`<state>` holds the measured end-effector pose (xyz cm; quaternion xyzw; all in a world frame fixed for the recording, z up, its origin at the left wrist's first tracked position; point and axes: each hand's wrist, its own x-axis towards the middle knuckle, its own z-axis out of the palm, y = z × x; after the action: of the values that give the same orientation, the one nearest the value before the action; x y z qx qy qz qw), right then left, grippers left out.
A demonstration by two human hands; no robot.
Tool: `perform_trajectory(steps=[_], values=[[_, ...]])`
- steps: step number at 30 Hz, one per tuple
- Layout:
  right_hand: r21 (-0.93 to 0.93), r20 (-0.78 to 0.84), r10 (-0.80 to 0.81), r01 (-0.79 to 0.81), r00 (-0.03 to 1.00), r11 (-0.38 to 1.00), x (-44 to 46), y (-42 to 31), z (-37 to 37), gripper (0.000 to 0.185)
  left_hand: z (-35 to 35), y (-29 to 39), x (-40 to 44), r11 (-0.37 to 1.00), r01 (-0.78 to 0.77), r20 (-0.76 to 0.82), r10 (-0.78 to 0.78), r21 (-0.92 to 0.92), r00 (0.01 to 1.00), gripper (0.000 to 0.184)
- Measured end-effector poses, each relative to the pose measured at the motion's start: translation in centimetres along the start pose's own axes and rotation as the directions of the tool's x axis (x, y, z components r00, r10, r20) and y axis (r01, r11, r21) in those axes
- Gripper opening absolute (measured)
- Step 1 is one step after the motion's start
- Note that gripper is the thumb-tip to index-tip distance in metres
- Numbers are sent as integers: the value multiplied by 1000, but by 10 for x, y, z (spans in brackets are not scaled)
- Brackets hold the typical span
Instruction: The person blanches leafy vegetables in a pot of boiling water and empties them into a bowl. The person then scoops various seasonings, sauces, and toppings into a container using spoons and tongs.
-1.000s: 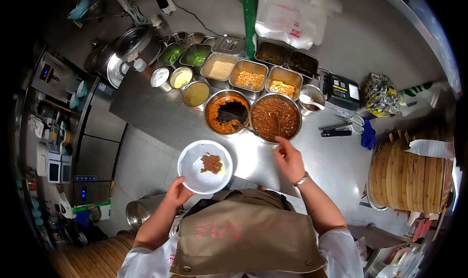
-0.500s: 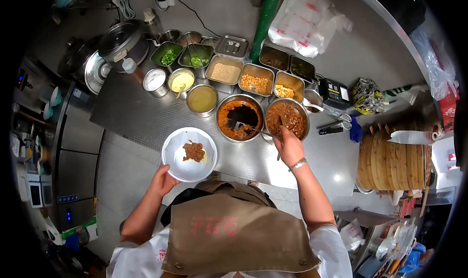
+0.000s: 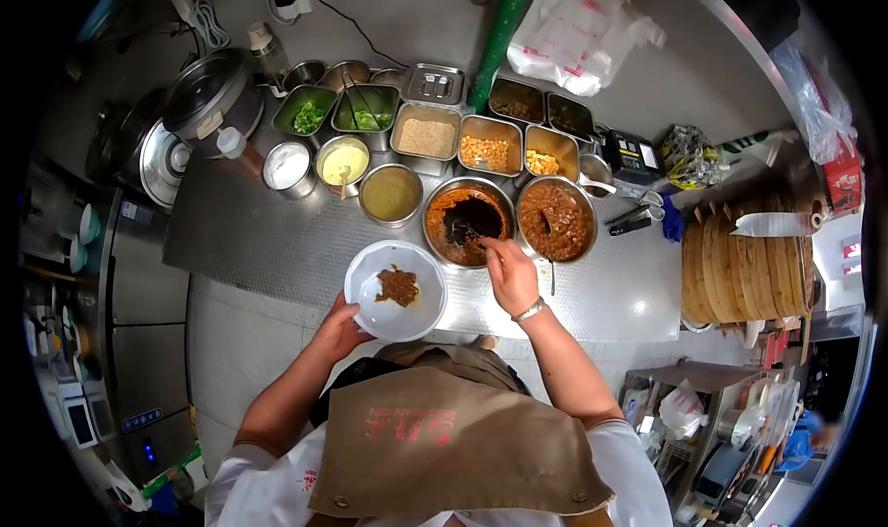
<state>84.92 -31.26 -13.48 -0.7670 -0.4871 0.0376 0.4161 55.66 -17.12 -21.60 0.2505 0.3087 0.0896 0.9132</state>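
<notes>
My left hand point(image 3: 340, 329) grips the rim of a white bowl point(image 3: 428, 316) with brown minced sauce point(image 3: 398, 287) inside. My right hand point(image 3: 508, 273) is closed at the front right edge of a steel pot of dark red chili oil point(image 3: 474, 218); its fingers seem to pinch a spoon handle, mostly hidden. Right beside that pot, a pot of brown meat sauce point(image 3: 555, 217) has a spoon resting in it. To the left are a tin of yellowish liquid point(image 3: 390, 194), a tin of pale yellow paste point(image 3: 343, 162) and a tin of white powder point(image 3: 288, 167).
Trays of chopped greens point(image 3: 309, 116), ground powder point(image 3: 427, 137), beans point(image 3: 486, 152) and yellow pieces point(image 3: 542, 162) line the back of the steel counter point(image 3: 268, 236). Bamboo steamers point(image 3: 746, 266) stand at the right, near scissors point(image 3: 650, 203). A cooker point(image 3: 211, 102) sits back left.
My right hand has moved left from the meat sauce pot to the chili oil pot. The spoon in the meat sauce is no longer under my hand. The bowl has shifted slightly right in view.
</notes>
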Motion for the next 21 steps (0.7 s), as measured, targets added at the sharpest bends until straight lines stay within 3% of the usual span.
perform_trajectory(steps=[3,7,11,14,18,21], values=[[32,41,68,-69,997,997,-16,-2,-16,17,8,6,3,999,22,-21,-21,48,1000,78],[-41,75,20,-17,997,999,-31,9,-9,20,9,9,6,995,52,-67,-47,84,997,80],[212,35,273,-274,961,938,-45,12,-4,21,7,11,9,995,61,-65,-56,82,996,81],[540,79,469,-433,880,722,-53,21,-2,23,5,13,10,995,64,-57,-60,80,997,81],[628,85,540,-466,837,624,-56,25,-9,24,2,10,13,995,65,-51,-61,76,997,80],[620,39,528,-435,848,653,-58,23,-14,24,2,10,13,995,64,-48,-60,76,997,80]])
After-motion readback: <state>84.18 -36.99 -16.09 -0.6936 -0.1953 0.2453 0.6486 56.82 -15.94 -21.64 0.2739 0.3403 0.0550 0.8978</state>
